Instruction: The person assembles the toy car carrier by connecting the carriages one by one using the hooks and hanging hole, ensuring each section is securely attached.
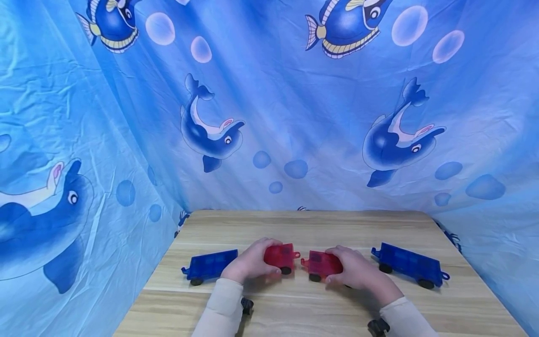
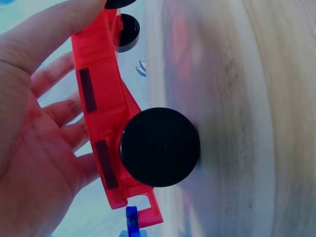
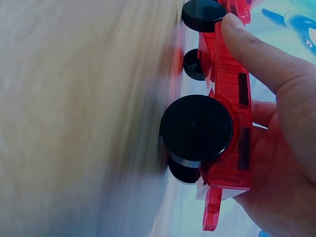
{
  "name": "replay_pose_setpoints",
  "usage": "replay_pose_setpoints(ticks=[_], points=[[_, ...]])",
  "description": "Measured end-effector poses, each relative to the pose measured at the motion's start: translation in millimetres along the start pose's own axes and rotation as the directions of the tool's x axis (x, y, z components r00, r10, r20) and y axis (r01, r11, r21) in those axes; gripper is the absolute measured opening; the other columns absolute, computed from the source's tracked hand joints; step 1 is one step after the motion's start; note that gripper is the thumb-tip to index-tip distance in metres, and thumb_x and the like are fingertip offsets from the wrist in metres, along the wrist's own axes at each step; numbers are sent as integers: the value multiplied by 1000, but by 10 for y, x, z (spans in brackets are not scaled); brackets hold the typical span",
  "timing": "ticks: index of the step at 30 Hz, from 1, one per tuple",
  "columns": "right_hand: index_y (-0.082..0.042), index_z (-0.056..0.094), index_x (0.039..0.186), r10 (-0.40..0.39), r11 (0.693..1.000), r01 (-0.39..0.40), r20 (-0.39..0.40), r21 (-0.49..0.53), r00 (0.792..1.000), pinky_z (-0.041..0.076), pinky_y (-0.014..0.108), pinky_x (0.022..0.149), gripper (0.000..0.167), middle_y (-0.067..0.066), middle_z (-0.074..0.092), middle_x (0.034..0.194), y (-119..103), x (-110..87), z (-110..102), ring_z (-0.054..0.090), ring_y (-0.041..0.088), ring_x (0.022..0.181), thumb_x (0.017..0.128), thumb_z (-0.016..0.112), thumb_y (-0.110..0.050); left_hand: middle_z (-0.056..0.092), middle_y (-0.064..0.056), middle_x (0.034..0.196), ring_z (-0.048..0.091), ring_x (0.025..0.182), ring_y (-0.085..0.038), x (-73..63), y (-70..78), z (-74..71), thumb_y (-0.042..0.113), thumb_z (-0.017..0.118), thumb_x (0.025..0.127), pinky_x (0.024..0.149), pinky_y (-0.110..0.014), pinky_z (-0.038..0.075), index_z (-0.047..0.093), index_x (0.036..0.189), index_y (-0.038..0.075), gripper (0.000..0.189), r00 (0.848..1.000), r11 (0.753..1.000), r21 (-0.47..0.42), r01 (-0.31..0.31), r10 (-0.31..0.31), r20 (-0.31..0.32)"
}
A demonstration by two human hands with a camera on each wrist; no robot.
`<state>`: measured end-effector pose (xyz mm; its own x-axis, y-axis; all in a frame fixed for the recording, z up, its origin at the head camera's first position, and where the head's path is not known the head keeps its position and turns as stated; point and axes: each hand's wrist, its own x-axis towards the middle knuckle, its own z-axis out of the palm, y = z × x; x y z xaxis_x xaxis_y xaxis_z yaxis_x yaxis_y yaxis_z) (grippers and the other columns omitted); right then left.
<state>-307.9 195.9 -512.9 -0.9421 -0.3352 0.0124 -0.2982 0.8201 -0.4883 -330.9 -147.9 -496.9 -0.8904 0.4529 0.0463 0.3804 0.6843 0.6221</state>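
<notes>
The left hand [image 1: 251, 260] grips one red wagon [image 1: 278, 255], the right hand [image 1: 353, 269] another wagon [image 1: 322, 263], facing loop [image 1: 295, 255] and hook [image 1: 303, 263] just apart.

Attire comprises 1 off-white fabric left sleeve [image 1: 221, 304] and 1 off-white fabric right sleeve [image 1: 409, 319]. Fitted equipment comprises 1 compact black left wrist unit [image 1: 247, 306] and 1 compact black right wrist unit [image 1: 378, 327].

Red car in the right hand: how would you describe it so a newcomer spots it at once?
On the wooden table below the dolphin-patterned cloth, find the right hand. It grips the red car, between the other red car, held in the left hand, and the blue car to the right. Facing the gap between the red cars, it carries a hook; the other carries a ring.
</notes>
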Motion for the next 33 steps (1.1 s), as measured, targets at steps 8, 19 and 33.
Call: replay_pose_setpoints(ticks=[8,19,33], points=[[-17,61,146,-2,1000,2,5,-5,1000,51,58,101,90,4,63,137,-10,-2,10,59,27,121,71,93,-57,59,5,140,60,121,-21,10,24,11,34,93,81,90,-41,59,58,146,29,74,1000,1000,-12,3,-3,7],[-17,61,146,-16,1000,16,3,-4,1000,49,58,103,89,2,64,136,-18,12,44,59,26,122,72,93,-57,59,7,137,60,119,-19,28,68,62,34,93,81,91,-41,58,59,146,30,73,1000,1000,-1,6,-6,8],[-15,61,146,-22,1000,22,11,4,1000,49,58,103,89,5,63,138,-89,4,28,58,28,123,73,93,-55,59,10,136,58,119,-17,49,106,107,34,93,80,94,-42,56,60,145,31,72,1000,998,59,-8,7,12]])
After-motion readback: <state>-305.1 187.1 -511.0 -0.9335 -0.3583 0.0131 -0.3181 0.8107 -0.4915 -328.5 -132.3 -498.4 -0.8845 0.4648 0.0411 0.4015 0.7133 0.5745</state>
